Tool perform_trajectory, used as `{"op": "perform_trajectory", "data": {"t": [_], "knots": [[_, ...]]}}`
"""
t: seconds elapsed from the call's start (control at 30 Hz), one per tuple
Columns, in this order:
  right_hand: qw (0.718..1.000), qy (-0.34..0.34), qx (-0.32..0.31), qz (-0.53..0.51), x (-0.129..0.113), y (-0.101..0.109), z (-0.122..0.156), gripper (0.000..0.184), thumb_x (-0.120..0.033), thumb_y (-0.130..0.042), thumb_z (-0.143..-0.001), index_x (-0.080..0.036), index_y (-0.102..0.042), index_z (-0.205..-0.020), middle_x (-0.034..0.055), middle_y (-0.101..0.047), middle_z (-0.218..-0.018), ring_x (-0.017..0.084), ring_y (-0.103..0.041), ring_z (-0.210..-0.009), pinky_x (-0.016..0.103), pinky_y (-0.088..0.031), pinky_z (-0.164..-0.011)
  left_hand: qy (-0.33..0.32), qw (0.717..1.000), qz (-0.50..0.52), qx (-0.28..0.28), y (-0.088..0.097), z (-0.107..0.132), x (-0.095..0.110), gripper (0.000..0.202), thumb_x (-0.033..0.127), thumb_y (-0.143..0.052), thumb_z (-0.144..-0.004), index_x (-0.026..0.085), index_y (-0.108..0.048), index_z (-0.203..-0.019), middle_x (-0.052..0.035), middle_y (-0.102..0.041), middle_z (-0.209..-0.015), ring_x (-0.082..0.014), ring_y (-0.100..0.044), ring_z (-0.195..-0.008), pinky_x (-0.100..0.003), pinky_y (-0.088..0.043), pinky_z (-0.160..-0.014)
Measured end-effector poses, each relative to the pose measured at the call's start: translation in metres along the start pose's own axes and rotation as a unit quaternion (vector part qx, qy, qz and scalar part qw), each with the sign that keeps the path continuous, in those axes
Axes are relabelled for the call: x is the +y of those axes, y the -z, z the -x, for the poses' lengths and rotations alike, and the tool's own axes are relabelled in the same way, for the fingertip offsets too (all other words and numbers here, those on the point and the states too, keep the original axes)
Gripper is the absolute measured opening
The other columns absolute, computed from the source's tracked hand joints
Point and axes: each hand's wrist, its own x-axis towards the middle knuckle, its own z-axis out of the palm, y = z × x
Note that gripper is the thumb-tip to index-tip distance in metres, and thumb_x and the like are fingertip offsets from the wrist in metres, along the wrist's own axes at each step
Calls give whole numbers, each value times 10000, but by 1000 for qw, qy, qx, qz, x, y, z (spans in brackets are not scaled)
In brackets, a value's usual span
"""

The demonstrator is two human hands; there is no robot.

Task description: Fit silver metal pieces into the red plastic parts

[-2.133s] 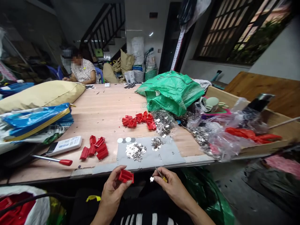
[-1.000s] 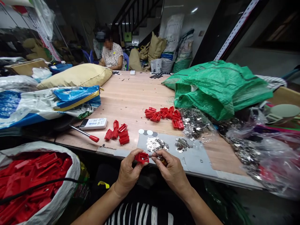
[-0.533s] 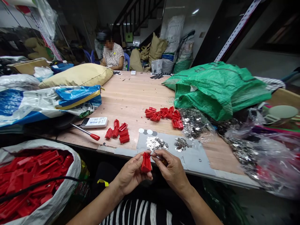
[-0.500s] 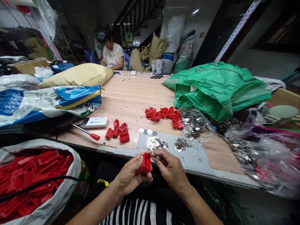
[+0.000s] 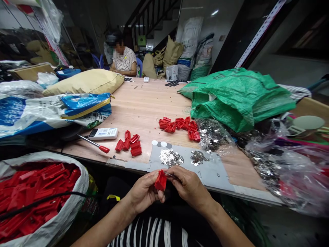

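Head view: the left hand [image 5: 144,192] is closed around a small red piece [image 5: 160,181], gripping it between thumb and fingers just past the front edge of the worktop [image 5: 141,106], with the piece tilted and one end up. The right hand [image 5: 189,187] is closed too, pinching a thin metal tool [image 5: 169,174] whose tip meets the upper edge of the piece. About two seconds ago the hands were apart, and a small shiny plate showed at the right fingertips; now they have come together and no plate can be made out there. Since half a second ago the right hand has rolled over so that its back faces up, and the red piece has turned a little in the left. I take this to mean that the plate is being fitted to the piece or has just gone in, though the inside of the piece is too small to tell. The work on this one looks unfinished, since the tool is at its edge and it has not been set down. Beyond the hands, on a grey sheet [image 5: 213,173], lie a larger bright heap of plates [image 5: 171,157] and a smaller heap [image 5: 199,157], both unattended; two loose groups of red pieces, one to the left [image 5: 136,149] and one farther back [image 5: 194,135], rest apart on the bare wood.
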Motion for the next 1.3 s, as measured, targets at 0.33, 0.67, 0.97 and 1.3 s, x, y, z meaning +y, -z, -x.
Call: {"op": "perform_trajectory", "data": {"t": [0.33,0.67,0.97,1.3], "knots": [[1000,3,-16,15,3,0,-3,282,-60,-477,-868,-235,-602,-1050,34,-659,-916,170,-616,-832,296,-506,-743,3,1000,7,2,4,-3,-1,261,288,-483,-918,86,-626,-1000,-27,-600,-649,-95,-574,-443,-264,-514,-505],[998,-8,-46,-48,-3,2,-7,220,-129,-467,-911,-234,-633,-1010,38,-628,-911,161,-587,-837,282,-470,-760,15,998,55,6,8,-4,-6,219,272,-503,-908,97,-625,-953,-43,-628,-666,-98,-591,-447,-251,-507,-494],[988,-127,5,-91,-1,4,2,110,-270,-511,-908,-206,-589,-863,-7,-600,-758,135,-528,-655,249,-410,-623,8,998,66,-10,4,-1,-2,243,235,-418,-942,157,-513,-1151,-45,-644,-692,-93,-606,-477,-230,-490,-525],[986,-141,24,-82,-7,-7,-1,139,-247,-506,-888,-198,-546,-764,-30,-545,-686,115,-477,-608,233,-366,-577,9,999,37,7,-1,2,-9,119,280,-444,-938,201,-476,-1021,-17,-640,-701,-100,-604,-456,-247,-496,-524]]}}
